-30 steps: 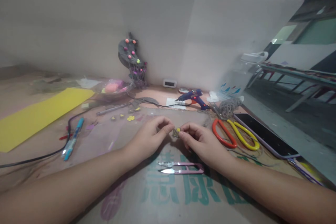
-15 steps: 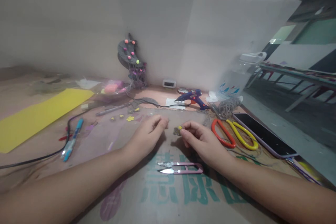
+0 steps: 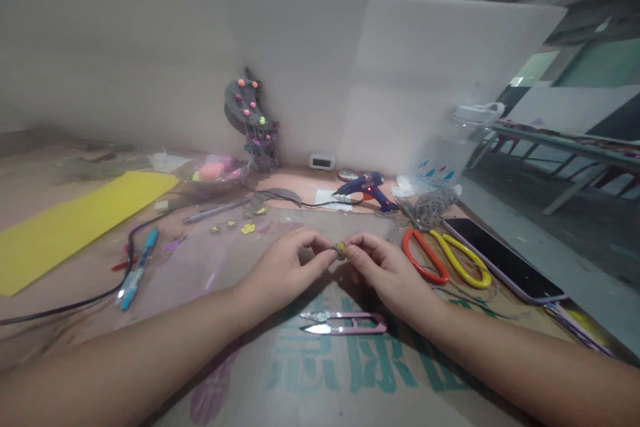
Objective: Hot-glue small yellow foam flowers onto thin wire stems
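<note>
My left hand (image 3: 285, 265) and my right hand (image 3: 385, 268) meet over the middle of the cardboard sheet (image 3: 250, 373). Both pinch a tiny craft piece (image 3: 341, 250) with a yellow centre and a grey-brown rim, held between thumbs and fingertips just above the sheet. Pink thread snips (image 3: 345, 326) lie on the cardboard right below my hands. Orange and yellow scissors (image 3: 447, 259) lie just right of my right hand.
A blue glue gun (image 3: 367, 188) with a red light sits behind, beside a twine bundle (image 3: 433, 203) and a phone (image 3: 500, 257). At left lie a yellow sheet (image 3: 70, 220), a blue pen (image 3: 137, 267) and a black cable (image 3: 75, 300). A grey decorated craft (image 3: 250, 117) stands against the wall.
Half a second ago my left hand had let go and drawn back from the small piece; now it has returned and pinches it together with my right hand.
</note>
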`<state>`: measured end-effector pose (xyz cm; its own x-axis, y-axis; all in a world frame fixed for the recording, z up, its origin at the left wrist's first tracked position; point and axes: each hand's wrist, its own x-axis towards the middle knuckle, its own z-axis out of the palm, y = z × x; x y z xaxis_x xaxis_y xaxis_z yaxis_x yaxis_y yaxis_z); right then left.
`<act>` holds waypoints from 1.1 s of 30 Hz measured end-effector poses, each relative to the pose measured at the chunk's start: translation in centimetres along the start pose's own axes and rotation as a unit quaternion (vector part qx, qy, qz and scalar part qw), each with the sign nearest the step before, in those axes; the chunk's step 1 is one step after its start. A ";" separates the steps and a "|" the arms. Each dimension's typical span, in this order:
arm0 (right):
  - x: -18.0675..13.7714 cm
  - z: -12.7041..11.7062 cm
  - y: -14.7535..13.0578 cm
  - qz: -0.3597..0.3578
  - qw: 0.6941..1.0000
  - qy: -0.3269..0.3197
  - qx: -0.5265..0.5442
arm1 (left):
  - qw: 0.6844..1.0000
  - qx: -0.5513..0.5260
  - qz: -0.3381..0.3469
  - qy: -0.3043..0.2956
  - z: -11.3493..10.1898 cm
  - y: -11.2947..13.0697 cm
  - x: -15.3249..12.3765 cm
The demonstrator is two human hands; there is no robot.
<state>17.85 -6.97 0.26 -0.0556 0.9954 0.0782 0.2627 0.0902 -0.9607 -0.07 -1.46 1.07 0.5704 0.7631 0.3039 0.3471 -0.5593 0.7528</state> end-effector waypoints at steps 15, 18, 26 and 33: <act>0.2 0.1 0.5 -0.005 1.000 -0.007 0.023 | 1.000 0.005 -0.009 0.001 0.1 0.0 0.1; 0.3 0.1 0.6 -0.014 1.000 -0.005 0.012 | 1.000 0.003 -0.009 0.000 0.1 -0.2 0.0; 0.2 0.2 0.2 -0.025 0.999 0.002 -0.035 | 0.999 -0.048 -0.010 -0.021 0.1 -0.3 0.1; 0.1 0.2 0.0 -0.033 0.997 0.001 -0.069 | 0.999 -0.042 0.006 -0.018 0.1 -0.3 0.0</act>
<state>17.61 -6.83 0.17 -0.0748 0.9873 0.1401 0.3888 0.1583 -0.9076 -0.17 -1.31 0.77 0.6004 0.7439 0.2934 0.2771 -0.5377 0.7963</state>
